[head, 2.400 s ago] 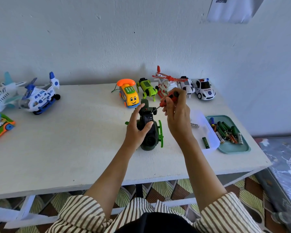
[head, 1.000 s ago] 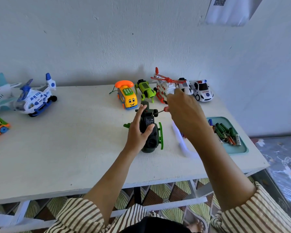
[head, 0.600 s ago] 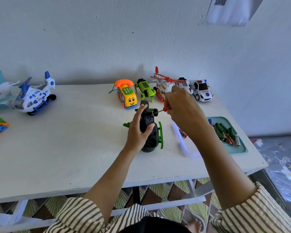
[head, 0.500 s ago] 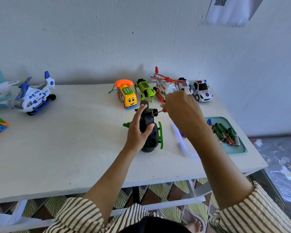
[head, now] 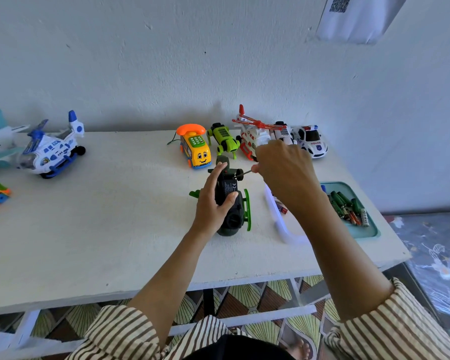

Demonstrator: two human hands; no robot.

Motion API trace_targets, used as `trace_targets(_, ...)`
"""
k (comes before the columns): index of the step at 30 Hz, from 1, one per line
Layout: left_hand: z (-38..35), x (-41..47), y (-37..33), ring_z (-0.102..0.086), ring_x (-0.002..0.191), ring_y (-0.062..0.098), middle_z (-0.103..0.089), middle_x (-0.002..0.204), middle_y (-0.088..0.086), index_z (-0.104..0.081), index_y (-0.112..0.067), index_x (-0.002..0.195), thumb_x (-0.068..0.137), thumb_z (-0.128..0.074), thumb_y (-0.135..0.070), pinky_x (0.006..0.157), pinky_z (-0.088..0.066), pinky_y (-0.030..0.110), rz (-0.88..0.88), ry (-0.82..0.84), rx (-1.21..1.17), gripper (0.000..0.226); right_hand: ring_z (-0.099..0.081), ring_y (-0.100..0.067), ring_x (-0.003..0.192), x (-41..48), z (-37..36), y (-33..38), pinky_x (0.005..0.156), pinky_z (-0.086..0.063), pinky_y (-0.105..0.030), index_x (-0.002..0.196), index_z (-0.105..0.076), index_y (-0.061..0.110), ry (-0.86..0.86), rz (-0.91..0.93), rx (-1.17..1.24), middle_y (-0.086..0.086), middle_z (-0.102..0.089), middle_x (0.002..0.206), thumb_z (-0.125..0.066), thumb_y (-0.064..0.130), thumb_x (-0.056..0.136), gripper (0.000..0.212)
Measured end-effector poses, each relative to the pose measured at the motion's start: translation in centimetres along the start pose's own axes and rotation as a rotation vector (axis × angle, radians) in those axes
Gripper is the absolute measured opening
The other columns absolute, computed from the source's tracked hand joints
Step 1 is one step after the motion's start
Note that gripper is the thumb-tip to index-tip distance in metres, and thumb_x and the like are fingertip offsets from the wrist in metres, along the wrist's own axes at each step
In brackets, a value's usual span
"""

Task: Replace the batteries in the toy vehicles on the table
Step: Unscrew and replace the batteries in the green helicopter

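Screwdriver tip stays at the screw on the upturned green helicopter, gripped under the left hand on the worktop, while the right hand, curled round the handle, has twisted over: cover screw probably still turning, swap not begun.

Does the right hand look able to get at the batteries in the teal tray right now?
Probably yes: the right hand is close to the teal tray, which lies open with nothing covering the batteries. But it grips a screwdriver, so it would need to free itself first.
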State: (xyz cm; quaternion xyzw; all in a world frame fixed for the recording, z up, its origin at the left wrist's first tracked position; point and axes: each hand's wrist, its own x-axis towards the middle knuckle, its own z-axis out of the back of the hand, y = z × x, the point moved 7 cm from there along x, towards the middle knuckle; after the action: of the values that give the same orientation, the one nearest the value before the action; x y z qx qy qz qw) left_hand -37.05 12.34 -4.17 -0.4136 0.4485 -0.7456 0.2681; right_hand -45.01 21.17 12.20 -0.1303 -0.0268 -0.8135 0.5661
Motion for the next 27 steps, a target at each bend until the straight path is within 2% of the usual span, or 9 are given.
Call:
trace_targets(2, 0.0, 0.0, 0.0, -0.052, 0.125, 0.027, -0.041, 0.148, 0.004, -0.027, -0.051, 0.137, 0.086, -0.058, -0.034, 0.094, -0.052, 0.048, 0.005, 0.003, -0.003, 0.062, -0.065, -0.031, 0.088, 0.1, -0.3, 0.4, 0.059, -0.036, -0.030, 0.091, -0.057, 0.008, 0.024, 0.027, -0.056, -0.005, -0.058, 0.079, -0.051, 0.010, 0.096, 0.009)
trace_targets(6, 0.2, -0.1, 0.0, -0.053, 0.124, 0.025, -0.042, 0.146, 0.003, -0.027, -0.050, 0.138, 0.087, -0.059, -0.032, 0.095, -0.052, 0.046, 0.000, 0.000, -0.010, 0.063, -0.057, -0.030, 0.101, 0.4, -0.7, 0.7, 0.078, -0.042, -0.033, 0.119, -0.049, 0.007, 0.047, 0.173, 0.054, -0.010, -0.055, 0.114, -0.052, 0.019, 0.095, 0.027)
trace_targets(8, 0.1, -0.1, 0.1, -0.053, 0.123, 0.024, -0.041, 0.147, 0.002, -0.028, -0.049, 0.138, 0.086, -0.060, -0.030, 0.094, -0.052, 0.047, 0.009, 0.007, -0.012, 0.064, -0.050, -0.029, 0.103, 0.6, -0.7, 0.7, 0.085, -0.044, -0.036, 0.115, -0.049, 0.008, 0.021, 0.240, 0.100, -0.010, -0.046, 0.116, -0.060, 0.004, 0.087, 0.029)
trace_targets(12, 0.2, 0.0, 0.0, -0.053, 0.125, 0.022, -0.040, 0.148, 0.002, -0.027, -0.049, 0.139, 0.086, -0.060, -0.030, 0.094, -0.052, 0.046, 0.015, 0.006, -0.007, 0.065, -0.056, -0.027, 0.090, 1.1, -0.7, 0.0, 0.074, -0.050, -0.037, 0.086, -0.066, 0.006, 0.017, 0.156, 0.217, -0.010, -0.052, 0.104, -0.060, -0.007, 0.082, 0.016)
trace_targets(14, 0.2, -0.1, 0.0, -0.052, 0.125, 0.023, -0.039, 0.149, 0.002, -0.028, -0.046, 0.140, 0.086, -0.060, -0.030, 0.093, -0.053, 0.046, 0.013, 0.008, -0.007, 0.065, -0.059, -0.028, 0.087, 1.1, -0.5, -0.1, 0.071, -0.052, -0.037, 0.087, -0.067, 0.006, -0.007, 0.122, 0.197, -0.010, -0.055, 0.100, -0.062, 0.006, 0.088, 0.005)
trace_targets(18, 0.1, -0.2, 0.0, -0.052, 0.125, 0.025, -0.039, 0.149, 0.003, -0.028, -0.045, 0.141, 0.086, -0.060, -0.033, 0.092, -0.053, 0.046, 0.012, 0.014, -0.005, 0.064, -0.062, -0.031, 0.090, 1.2, -0.4, 0.3, 0.063, -0.041, -0.031, 0.094, -0.062, 0.007, 0.001, 0.110, 0.062, -0.008, -0.056, 0.083, -0.047, 0.019, 0.099, 0.019)
trace_targets(21, 0.2, -0.2, 0.0, -0.052, 0.125, 0.024, -0.041, 0.148, 0.004, -0.027, -0.049, 0.139, 0.086, -0.059, -0.036, 0.094, -0.052, 0.046, 0.013, 0.011, 0.001, 0.064, -0.061, -0.031, 0.098, 1.2, -0.5, 0.8, 0.077, -0.043, -0.033, 0.112, -0.055, 0.008, 0.058, 0.191, 0.040, -0.008, -0.063, 0.105, -0.053, 0.023, 0.095, 0.022)
trace_targets(23, 0.2, -0.2, 0.1, -0.052, 0.126, 0.024, -0.042, 0.147, 0.004, -0.028, -0.045, 0.141, 0.086, -0.059, -0.036, 0.095, -0.052, 0.045, 0.014, 0.014, 0.003, 0.064, -0.056, -0.028, 0.102, 1.1, -0.7, 0.7, 0.089, -0.043, -0.035, 0.114, -0.051, 0.006, 0.089, 0.232, 0.024, -0.009, -0.055, 0.114, -0.060, 0.015, 0.089, 0.028)
trace_targets(27, 0.1, -0.1, 0.0, -0.052, 0.125, 0.025, -0.040, 0.148, 0.003, -0.028, -0.040, 0.142, 0.086, -0.059, -0.034, 0.095, -0.052, 0.044, 0.022, 0.017, 0.009, 0.064, -0.061, -0.026, 0.092, 1.1, -0.7, -0.3, 0.076, -0.050, -0.034, 0.093, -0.063, 0.005, 0.066, 0.127, 0.133, -0.009, -0.060, 0.101, -0.060, 0.001, 0.086, 0.008)
